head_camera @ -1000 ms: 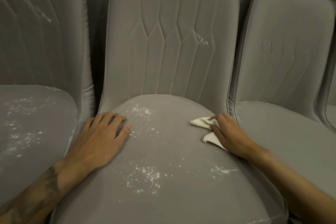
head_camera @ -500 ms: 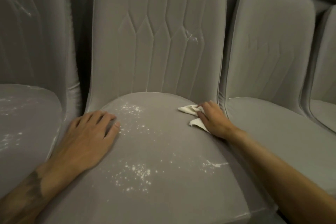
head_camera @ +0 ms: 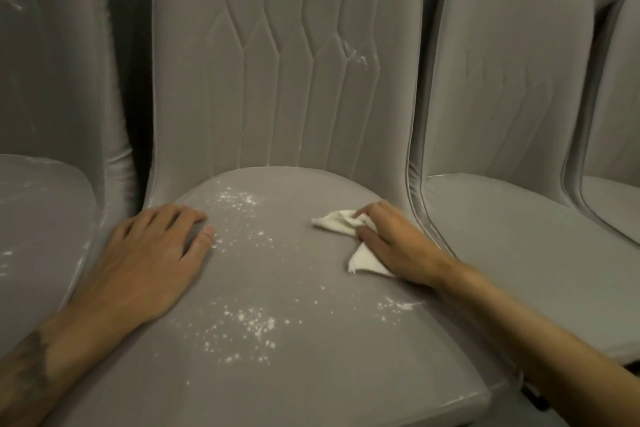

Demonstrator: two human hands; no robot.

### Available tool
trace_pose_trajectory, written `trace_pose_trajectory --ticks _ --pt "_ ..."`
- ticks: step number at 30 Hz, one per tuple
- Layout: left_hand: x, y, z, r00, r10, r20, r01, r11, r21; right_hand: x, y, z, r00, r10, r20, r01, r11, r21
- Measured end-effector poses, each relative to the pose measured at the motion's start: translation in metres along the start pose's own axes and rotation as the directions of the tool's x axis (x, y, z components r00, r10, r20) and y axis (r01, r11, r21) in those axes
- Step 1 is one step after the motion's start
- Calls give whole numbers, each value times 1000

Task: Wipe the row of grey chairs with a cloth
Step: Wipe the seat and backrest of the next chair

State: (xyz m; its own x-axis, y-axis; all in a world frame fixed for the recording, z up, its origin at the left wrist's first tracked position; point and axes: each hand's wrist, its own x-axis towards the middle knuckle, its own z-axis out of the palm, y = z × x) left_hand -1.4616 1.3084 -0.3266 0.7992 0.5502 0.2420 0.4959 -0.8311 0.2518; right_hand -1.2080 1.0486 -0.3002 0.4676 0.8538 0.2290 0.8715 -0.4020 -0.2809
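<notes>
A grey padded chair (head_camera: 294, 288) fills the middle of the view, its seat dusted with white powder (head_camera: 242, 326) at the front and near the back (head_camera: 239, 201). My left hand (head_camera: 145, 260) lies flat on the seat's left side, fingers spread, holding nothing. My right hand (head_camera: 398, 243) rests on the seat's right side and pinches a small white cloth (head_camera: 337, 220) against the fabric. One bunched end of the cloth sticks out past the fingers and another corner shows below the thumb. A white smear (head_camera: 398, 305) lies just in front of that hand.
A second grey chair (head_camera: 41, 218) on the left carries powder specks on its seat. To the right stands another grey chair (head_camera: 519, 236) with a clean-looking seat, and a further one (head_camera: 620, 97) at the frame's edge. Narrow dark gaps separate the backrests.
The view has shifted slightly to the right. My right hand has slid the cloth a little to the left across the seat. My left hand stays flat in the same spot.
</notes>
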Motion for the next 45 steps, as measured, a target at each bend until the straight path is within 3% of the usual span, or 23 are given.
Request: trace_pose_trajectory --ticks 2,7,12,14,19,23,25,31,35,37,42,45 --pt "0 -1 0 1000 -1 -2 1 1000 -4 -18 1 -8 998 -50 48 50 999 17" --pt "0 0 0 1000 -9 -8 10 1000 7 -33 6 -24 982 187 -35 -185 982 44" --pt "2 2 0 1000 -7 -3 7 1000 -6 -59 -34 -1 999 11 -45 -10 1000 24" --pt "3 1 1 1000 -11 0 11 1000 -1 -60 -28 -9 1000 9 -20 -9 1000 -9" --pt "3 -1 2 1000 -15 7 15 1000 0 -68 -22 -22 967 227 -112 -232 972 -35" --pt "5 -3 4 1000 -18 7 18 1000 -13 -83 -68 5 996 17 -86 -15 999 30" --pt "4 -4 4 1000 -22 9 22 1000 -18 -83 -66 1 998 -20 -53 21 1000 22" --pt "0 1 0 1000 -20 -2 20 1000 -9 -80 -36 -20 957 247 -152 -264 959 -105" --pt "1 -1 0 1000 -7 13 7 1000 -13 -91 -91 8 995 23 -96 -25 999 -26" --pt "1 -1 1 1000 -11 16 12 1000 -16 -96 -93 10 998 -25 -66 25 1000 -8" --pt "0 -2 4 1000 -24 -3 24 1000 -14 -91 -47 -18 973 210 -96 -221 969 -114" --pt "1 -4 5 1000 -23 9 23 1000 -6 -91 -78 -4 981 159 -114 -169 982 -82"
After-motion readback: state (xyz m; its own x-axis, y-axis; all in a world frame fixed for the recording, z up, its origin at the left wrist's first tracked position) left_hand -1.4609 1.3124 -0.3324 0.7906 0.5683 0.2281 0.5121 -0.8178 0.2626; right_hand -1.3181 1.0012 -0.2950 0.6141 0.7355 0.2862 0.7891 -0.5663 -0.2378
